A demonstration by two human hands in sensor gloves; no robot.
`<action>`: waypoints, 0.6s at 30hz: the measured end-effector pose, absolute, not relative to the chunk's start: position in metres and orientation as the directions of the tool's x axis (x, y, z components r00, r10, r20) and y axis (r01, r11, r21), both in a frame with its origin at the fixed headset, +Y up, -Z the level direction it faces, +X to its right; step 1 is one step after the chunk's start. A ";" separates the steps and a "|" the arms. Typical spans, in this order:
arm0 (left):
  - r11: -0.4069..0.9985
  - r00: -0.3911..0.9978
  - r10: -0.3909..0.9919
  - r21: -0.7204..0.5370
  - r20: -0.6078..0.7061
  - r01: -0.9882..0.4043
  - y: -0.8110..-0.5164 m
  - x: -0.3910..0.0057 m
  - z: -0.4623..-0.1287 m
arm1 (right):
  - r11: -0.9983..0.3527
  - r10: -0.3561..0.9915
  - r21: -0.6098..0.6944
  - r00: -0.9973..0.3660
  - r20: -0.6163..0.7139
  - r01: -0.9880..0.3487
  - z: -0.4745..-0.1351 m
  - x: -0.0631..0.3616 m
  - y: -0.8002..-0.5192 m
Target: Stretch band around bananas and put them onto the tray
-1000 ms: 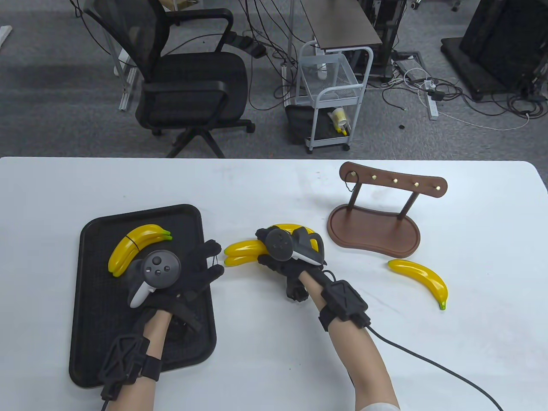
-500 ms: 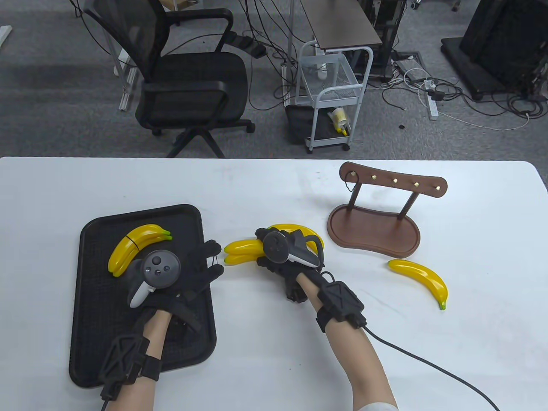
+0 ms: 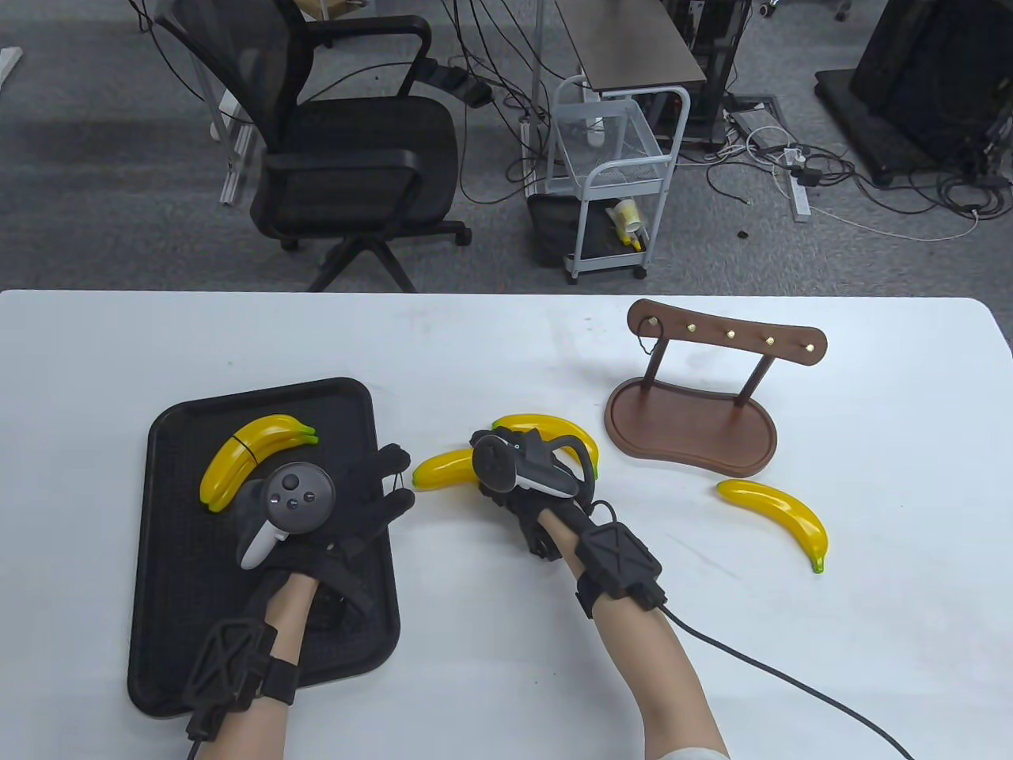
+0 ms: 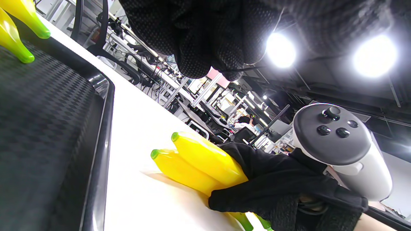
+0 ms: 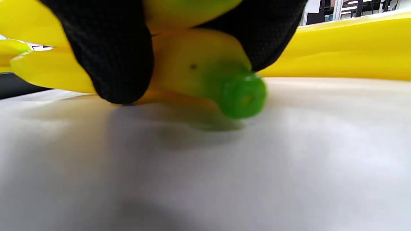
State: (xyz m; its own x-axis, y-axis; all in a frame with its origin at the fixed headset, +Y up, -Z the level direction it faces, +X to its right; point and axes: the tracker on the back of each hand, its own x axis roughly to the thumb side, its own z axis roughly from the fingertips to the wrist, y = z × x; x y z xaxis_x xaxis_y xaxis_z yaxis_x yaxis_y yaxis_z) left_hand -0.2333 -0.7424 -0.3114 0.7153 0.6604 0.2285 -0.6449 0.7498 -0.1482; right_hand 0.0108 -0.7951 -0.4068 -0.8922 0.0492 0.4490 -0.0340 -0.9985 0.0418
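Note:
A black tray (image 3: 162, 570) lies at the left with a banded pair of bananas (image 3: 252, 453) on it. My left hand (image 3: 400, 479) hovers over the tray's right edge and holds a thin black band (image 3: 394, 476) stretched between its fingertips. Just to the right, my right hand (image 3: 484, 469) grips two yellow bananas (image 3: 442, 470) on the table, one stacked on the other (image 4: 199, 163). In the right wrist view my fingers (image 5: 112, 64) wrap the pair near its green stem (image 5: 242, 96). A third banana (image 3: 546, 425) lies behind my right hand.
A brown wooden hook stand (image 3: 688, 412) stands at the right of the white table. One loose banana (image 3: 779, 513) lies in front of it. A cable (image 3: 791, 681) trails from my right wrist. An office chair and a cart stand beyond the far edge.
My right hand has shifted slightly left and rolled the two bananas, so one now lies over the other. The left hand with the band has stayed in place.

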 end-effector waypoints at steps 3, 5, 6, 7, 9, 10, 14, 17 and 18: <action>0.749 0.715 0.661 -0.148 0.229 -0.646 -0.742 -0.233 -0.311 | -0.999 0.035 0.022 -0.889 0.456 -0.028 -0.406 0.010 -0.794; 0.748 0.714 0.662 -0.147 0.229 -0.647 -0.742 -0.233 -0.311 | -1.000 0.030 0.009 -0.888 0.460 -0.029 -0.405 0.010 -0.794; 0.747 0.713 0.663 -0.147 0.229 -0.648 -0.742 -0.233 -0.311 | -1.000 0.030 0.006 -0.886 0.462 -0.031 -0.405 0.010 -0.794; 0.747 0.713 0.663 -0.146 0.229 -0.648 -0.742 -0.234 -0.311 | -0.999 0.030 0.000 -0.886 0.463 -0.034 -0.405 0.010 -0.794; 0.745 0.710 0.666 -0.145 0.229 -0.651 -0.742 -0.234 -0.311 | -0.999 0.040 -0.008 -0.886 0.462 -0.049 -0.404 0.012 -0.793; 0.745 0.710 0.666 -0.144 0.229 -0.652 -0.742 -0.234 -0.311 | -0.998 0.048 -0.008 -0.886 0.461 -0.059 -0.403 0.013 -0.792; 0.746 0.713 0.664 -0.139 0.226 -0.651 -0.742 -0.235 -0.311 | -0.993 0.106 0.009 -0.886 0.452 -0.115 -0.399 0.019 -0.788; 0.748 0.715 0.662 -0.133 0.225 -0.651 -0.742 -0.235 -0.311 | -0.992 0.108 -0.005 -0.883 0.457 -0.124 -0.394 0.025 -0.781; 0.747 0.714 0.663 -0.134 0.224 -0.651 -0.742 -0.235 -0.311 | -0.992 0.107 -0.010 -0.882 0.459 -0.125 -0.391 0.028 -0.777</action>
State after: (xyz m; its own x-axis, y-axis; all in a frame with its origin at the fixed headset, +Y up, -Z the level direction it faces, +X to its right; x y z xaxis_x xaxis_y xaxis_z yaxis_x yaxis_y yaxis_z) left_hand -0.2354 -0.7416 -0.3110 0.7143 0.6630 0.2241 -0.6512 0.7469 -0.1345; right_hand 0.0281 -0.7773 -0.3911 -0.8823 0.1066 0.4585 -0.1250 -0.9921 -0.0098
